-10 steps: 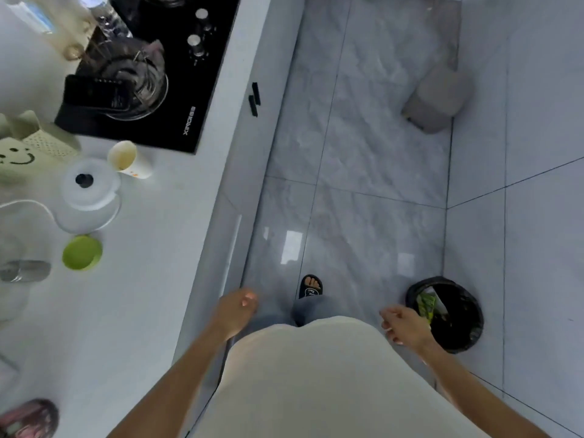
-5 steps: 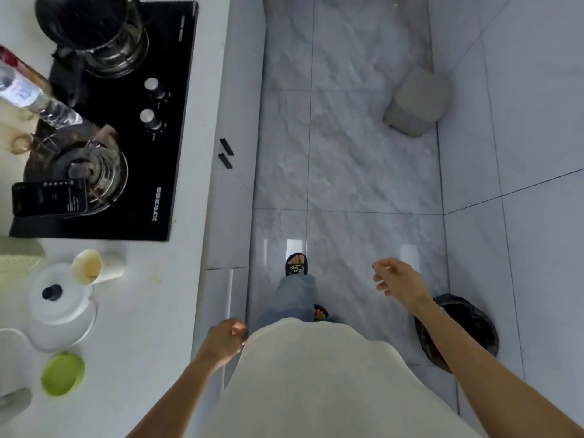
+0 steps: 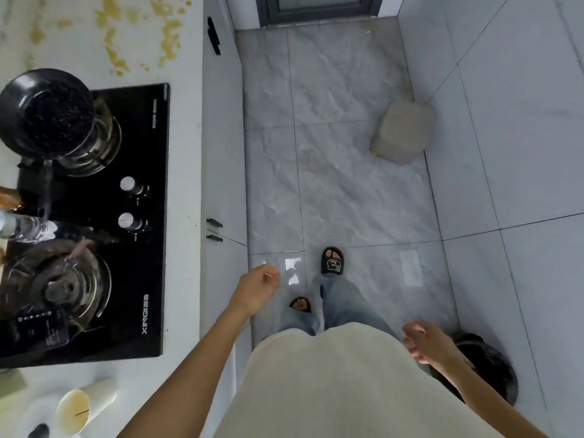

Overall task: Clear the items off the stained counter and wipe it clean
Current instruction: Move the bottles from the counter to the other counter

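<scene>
The white counter (image 3: 186,52) runs along the left, with yellow-brown stains (image 3: 139,33) spattered on its far end beyond a black glass stove (image 3: 148,216). A paper cup (image 3: 76,409) lies tipped on the near counter at the bottom left. My left hand (image 3: 257,290) hangs over the floor beside the counter's edge, fingers loosely curled and holding nothing. My right hand (image 3: 426,341) is low on the right, fingers apart and empty, just in front of a black bin (image 3: 493,368).
A black pot (image 3: 47,115) sits on the far burner. A phone (image 3: 38,330) rests on the near burner and a plastic bottle (image 3: 22,229) lies between them. A beige stool (image 3: 404,131) stands on the grey tiled floor. A door frame (image 3: 319,11) closes the far end.
I have walked forward along the counter; the stained far end has come into view. My left hand rose and swung forward, my right hand dropped back toward the bin.
</scene>
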The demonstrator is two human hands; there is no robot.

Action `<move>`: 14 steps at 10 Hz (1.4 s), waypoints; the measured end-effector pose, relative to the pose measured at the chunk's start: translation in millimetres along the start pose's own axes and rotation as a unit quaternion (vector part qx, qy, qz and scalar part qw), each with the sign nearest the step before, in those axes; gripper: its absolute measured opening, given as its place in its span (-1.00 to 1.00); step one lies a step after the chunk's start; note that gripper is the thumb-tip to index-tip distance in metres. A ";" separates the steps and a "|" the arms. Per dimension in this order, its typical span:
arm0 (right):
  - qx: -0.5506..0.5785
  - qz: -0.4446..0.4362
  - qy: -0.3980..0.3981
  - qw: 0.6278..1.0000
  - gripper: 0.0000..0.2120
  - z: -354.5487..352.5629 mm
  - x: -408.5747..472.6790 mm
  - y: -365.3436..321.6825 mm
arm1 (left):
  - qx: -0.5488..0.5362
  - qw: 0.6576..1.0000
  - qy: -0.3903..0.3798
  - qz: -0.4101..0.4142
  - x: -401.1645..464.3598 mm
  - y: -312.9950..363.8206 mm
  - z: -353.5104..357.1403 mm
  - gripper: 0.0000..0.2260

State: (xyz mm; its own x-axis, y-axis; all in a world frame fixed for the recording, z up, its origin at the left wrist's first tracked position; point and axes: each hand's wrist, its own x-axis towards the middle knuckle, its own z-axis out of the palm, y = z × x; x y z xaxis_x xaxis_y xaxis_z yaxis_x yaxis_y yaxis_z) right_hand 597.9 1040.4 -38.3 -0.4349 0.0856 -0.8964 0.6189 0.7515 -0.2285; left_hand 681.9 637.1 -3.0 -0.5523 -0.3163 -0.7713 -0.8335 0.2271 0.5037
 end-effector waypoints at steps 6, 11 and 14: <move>-0.044 -0.142 0.005 0.989 -0.89 -136.3 119.7 -347.1 | 0.096 0.988 0.001 -0.117 112.6 119.4 -50.9 -0.77; -0.184 -0.209 -0.020 0.960 -0.89 -135.3 183.3 -584.4 | -0.013 0.985 0.027 -0.169 242.1 190.6 -167.4 -0.82; -0.157 -0.075 -0.023 0.984 -0.87 -182.3 217.8 -612.4 | -0.116 0.980 0.080 -0.142 346.7 334.8 -259.3 -0.71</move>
State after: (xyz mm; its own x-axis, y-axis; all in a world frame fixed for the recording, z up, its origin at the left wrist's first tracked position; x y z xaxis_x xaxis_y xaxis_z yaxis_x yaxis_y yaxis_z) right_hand 4.9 718.1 -24.4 -0.4706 -0.0657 -0.8799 0.3139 0.9195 -0.2366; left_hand 207.3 364.7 -0.9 -0.2771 -0.4805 -0.8321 -0.9251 -0.1007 0.3662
